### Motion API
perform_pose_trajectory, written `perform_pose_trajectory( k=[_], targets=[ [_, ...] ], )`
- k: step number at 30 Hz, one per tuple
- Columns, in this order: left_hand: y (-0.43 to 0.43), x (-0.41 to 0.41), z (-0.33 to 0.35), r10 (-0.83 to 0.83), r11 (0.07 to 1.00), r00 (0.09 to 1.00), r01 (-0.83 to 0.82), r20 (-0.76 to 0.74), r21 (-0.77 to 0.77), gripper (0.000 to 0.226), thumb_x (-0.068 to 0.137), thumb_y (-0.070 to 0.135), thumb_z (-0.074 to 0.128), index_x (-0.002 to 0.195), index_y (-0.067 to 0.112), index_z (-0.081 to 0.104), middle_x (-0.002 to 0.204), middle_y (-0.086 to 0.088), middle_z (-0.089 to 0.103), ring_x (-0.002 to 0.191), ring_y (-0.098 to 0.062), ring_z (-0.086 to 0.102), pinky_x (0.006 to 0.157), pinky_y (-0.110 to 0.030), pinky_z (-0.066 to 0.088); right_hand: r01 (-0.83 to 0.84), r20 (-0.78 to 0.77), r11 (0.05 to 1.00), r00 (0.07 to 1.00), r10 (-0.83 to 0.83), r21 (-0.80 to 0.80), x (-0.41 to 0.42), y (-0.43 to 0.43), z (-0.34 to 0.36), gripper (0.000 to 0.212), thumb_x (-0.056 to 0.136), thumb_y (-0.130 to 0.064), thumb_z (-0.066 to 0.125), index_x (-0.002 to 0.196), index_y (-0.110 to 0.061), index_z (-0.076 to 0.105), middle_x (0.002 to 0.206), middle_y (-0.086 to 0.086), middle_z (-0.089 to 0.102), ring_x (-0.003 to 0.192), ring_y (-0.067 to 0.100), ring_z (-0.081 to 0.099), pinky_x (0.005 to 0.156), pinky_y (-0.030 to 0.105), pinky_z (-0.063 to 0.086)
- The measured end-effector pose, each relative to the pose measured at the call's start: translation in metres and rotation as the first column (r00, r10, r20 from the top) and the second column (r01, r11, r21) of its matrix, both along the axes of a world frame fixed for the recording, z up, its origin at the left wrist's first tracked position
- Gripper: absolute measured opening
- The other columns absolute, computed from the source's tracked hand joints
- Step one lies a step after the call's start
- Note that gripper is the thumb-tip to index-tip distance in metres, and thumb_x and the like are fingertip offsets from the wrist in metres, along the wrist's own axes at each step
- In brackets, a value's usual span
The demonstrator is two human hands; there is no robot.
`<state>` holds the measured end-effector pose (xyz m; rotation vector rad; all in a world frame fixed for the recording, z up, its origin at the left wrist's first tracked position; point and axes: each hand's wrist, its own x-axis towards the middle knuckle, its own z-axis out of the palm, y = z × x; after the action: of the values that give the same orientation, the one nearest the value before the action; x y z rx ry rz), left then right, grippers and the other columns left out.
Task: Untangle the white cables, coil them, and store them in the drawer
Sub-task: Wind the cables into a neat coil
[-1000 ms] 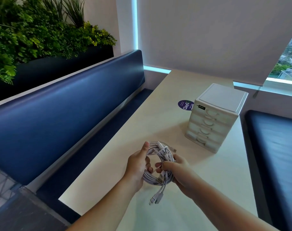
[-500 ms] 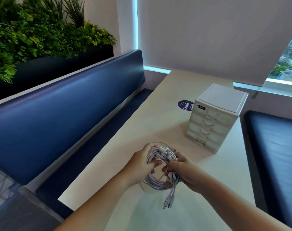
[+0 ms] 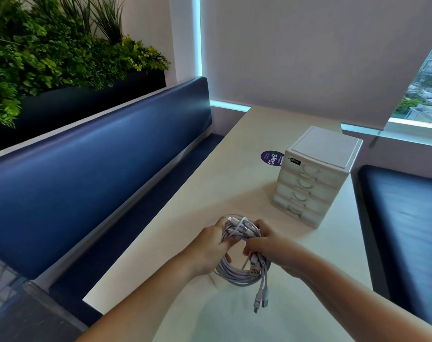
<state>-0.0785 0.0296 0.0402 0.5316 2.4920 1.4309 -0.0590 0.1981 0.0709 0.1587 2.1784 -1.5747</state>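
1. The left hand grips the far left side of the coiled white cables, its fingers curled round the bundled strands.
2. The right hand grips the right side of the same coil, its fingertips pinching the strands where they cross the loop.
3. The coil is held between both hands, low over the near part of the table. Whether its lower edge touches the tabletop I cannot tell.
4. The coil's long axis runs about 12 to 6 o'clock, with several small plugs bunched at the 12 o'clock end.
5. A few loose connector ends hang out of the coil below the right hand and point toward 6 o'clock, toward the person.
6. At 1 o'clock from the hands stands a white desktop drawer unit, well apart from the coil. Its four drawers are all pushed in, fronts facing about 7 o'clock; what is inside cannot be seen.
7. A round purple sticker lies on the table just beside the unit's far left corner.
8. A blue padded bench back runs along at 9 to 10 o'clock, topped by a planter of green foliage.
9. A second dark bench lies at 3 o'clock.
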Motion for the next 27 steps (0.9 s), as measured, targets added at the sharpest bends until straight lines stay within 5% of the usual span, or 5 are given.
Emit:
perform_pose_trajectory(
  k=[6, 17, 22, 24, 27],
  targets=[
    [-0.002, -0.001, 0.003, -0.067, 0.997, 0.992, 0.062, 0.106, 0.048, 0.026, 0.102, 0.020, 0.051, 0.102, 0.046, 0.049, 0.080, 0.004, 0.058, 0.058, 0.003, 0.058, 0.059, -0.011, 0.043, 0.008, 0.023, 1.000, 1.000, -0.008, -0.013, 0.001, 0.000, -0.002, 0.026, 0.082, 0.003, 0.050, 0.107, -0.002, 0.046, 0.059, 0.003, 0.063, 0.046, 0.012, 0.055, 0.044, 0.023, 0.044],
    [-0.016, -0.008, 0.025, -0.311, 0.950, 0.819, 0.282, 0.483, 0.133, 0.026, 0.091, -0.002, 0.061, 0.098, 0.023, 0.065, 0.083, 0.000, 0.069, 0.080, -0.016, 0.070, 0.072, -0.022, 0.053, -0.234, -0.048, 0.939, 0.966, 0.254, 0.253, 0.001, 0.003, 0.012, 0.019, 0.082, -0.005, 0.051, 0.101, -0.006, 0.048, 0.077, 0.007, 0.065, 0.055, 0.013, 0.057, 0.055, 0.028, 0.048],
    [-0.016, -0.013, 0.035, -0.402, 0.913, 0.697, 0.352, 0.594, 0.205, 0.040, 0.080, 0.041, 0.076, 0.106, 0.015, 0.060, 0.086, 0.000, 0.067, 0.083, -0.016, 0.069, 0.078, -0.027, 0.056, -0.376, -0.014, 0.862, 0.914, 0.405, 0.341, -0.003, 0.007, 0.024, 0.022, 0.081, -0.008, 0.054, 0.101, -0.013, 0.047, 0.075, -0.002, 0.063, 0.063, 0.014, 0.056, 0.056, 0.027, 0.045],
    [-0.012, -0.014, 0.038, -0.359, 0.931, 0.679, 0.310, 0.641, 0.193, 0.068, 0.070, 0.073, 0.063, 0.103, 0.013, 0.062, 0.080, -0.001, 0.067, 0.078, -0.019, 0.068, 0.078, -0.032, 0.057, -0.399, -0.013, 0.856, 0.904, 0.427, 0.328, -0.004, 0.006, 0.027, 0.030, 0.077, -0.011, 0.056, 0.105, -0.013, 0.044, 0.079, 0.002, 0.064, 0.067, 0.016, 0.057, 0.060, 0.033, 0.048],
    [-0.005, -0.013, 0.040, -0.300, 0.949, 0.676, 0.283, 0.673, 0.139, 0.067, 0.078, 0.073, 0.041, 0.096, 0.013, 0.066, 0.073, -0.001, 0.066, 0.069, -0.018, 0.066, 0.079, -0.035, 0.055, -0.437, -0.018, 0.824, 0.880, 0.474, 0.360, -0.005, 0.003, 0.027, 0.039, 0.071, -0.017, 0.059, 0.106, -0.014, 0.040, 0.086, 0.005, 0.060, 0.072, 0.014, 0.056, 0.066, 0.037, 0.051]
  ],
)
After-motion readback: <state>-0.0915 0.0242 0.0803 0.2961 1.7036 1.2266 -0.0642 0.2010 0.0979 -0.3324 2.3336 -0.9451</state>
